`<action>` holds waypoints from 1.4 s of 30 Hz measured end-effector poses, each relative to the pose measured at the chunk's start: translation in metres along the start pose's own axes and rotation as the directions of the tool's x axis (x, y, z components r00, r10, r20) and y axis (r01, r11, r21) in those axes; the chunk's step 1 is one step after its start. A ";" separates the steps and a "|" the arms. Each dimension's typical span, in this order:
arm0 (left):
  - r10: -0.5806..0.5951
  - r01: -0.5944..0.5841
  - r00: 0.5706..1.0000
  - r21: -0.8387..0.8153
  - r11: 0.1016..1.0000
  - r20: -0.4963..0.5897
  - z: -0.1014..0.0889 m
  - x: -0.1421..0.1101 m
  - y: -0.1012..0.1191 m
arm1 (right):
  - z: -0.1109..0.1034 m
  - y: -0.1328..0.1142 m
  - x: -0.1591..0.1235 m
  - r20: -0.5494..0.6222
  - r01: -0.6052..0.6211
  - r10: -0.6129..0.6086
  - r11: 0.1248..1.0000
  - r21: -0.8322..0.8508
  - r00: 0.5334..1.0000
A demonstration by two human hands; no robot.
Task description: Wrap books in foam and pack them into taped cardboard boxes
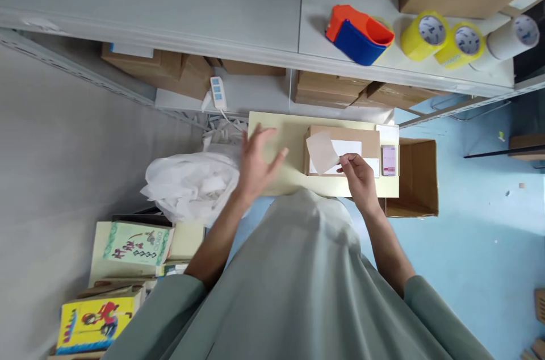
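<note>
Between the thumb and fingers of my right hand [359, 178] is the corner of a thin, pale, translucent sheet [322, 151]. The sheet hangs over the left part of a brown cardboard box [370, 135], which lies on a narrow cream table [281, 178]. White labels [347, 147] show on the box's top, partly covered by the sheet and my fingers. My left hand [259, 161] is raised over the table's left end, fingers spread, holding nothing. A phone [389, 160] with a lit pinkish screen lies just right of the box.
On the shelf [204, 13] ahead are a red and blue tape dispenser [360, 35], yellow tape rolls [423, 35] and cartons. A white plastic bag [193, 187] and stacked books [100, 320] are at left. An open carton [412, 178] stands right of the table.
</note>
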State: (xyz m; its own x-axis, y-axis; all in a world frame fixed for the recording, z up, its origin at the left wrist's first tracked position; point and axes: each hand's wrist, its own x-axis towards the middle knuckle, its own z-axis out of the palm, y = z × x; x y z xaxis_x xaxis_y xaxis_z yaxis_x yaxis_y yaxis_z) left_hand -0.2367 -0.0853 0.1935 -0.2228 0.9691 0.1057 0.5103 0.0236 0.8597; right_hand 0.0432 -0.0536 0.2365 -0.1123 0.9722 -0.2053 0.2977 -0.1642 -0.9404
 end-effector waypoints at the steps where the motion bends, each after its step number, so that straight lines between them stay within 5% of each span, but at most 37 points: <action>1: 0.038 -0.037 0.999 -0.030 0.999 0.038 0.018 -0.008 0.023 | -0.004 0.002 0.000 0.003 -0.009 0.009 1.000 0.026 1.000; 5: 0.071 -0.064 0.993 -0.081 0.995 0.091 0.075 -0.033 0.080 | -0.019 0.011 -0.002 0.037 -0.047 0.043 0.993 0.110 0.998; 14: -0.113 0.143 0.985 -0.254 0.957 0.130 0.141 -0.031 0.103 | -0.067 0.029 0.009 0.109 -0.104 0.080 0.966 0.236 0.991; 18: -0.347 0.408 0.912 -0.391 0.825 0.220 0.155 -0.025 0.106 | -0.103 0.039 0.018 0.152 -0.122 0.092 0.971 0.203 0.984; 22: -0.479 0.543 0.839 -0.463 0.700 0.259 0.166 -0.020 0.103 | -0.137 0.066 0.030 0.006 -0.129 0.129 0.985 0.112 0.992; 30: -0.512 0.594 0.802 -0.495 0.634 0.307 0.186 -0.019 0.106 | -0.163 0.107 0.042 0.034 -0.220 0.218 0.969 0.112 0.975; 42: -0.575 0.622 0.773 -0.496 0.606 0.267 0.204 -0.030 0.100 | -0.166 0.120 0.044 0.076 -0.213 0.204 0.967 0.143 0.976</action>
State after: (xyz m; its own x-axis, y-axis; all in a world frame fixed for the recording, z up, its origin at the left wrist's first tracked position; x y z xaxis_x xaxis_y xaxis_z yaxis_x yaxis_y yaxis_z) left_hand -0.0095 -0.0619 0.1746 -0.2441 0.8014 -0.5461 -0.2413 0.4952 0.8346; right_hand 0.2314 -0.0032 0.1594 -0.1213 0.9028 -0.4126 0.1757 -0.3896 -0.9041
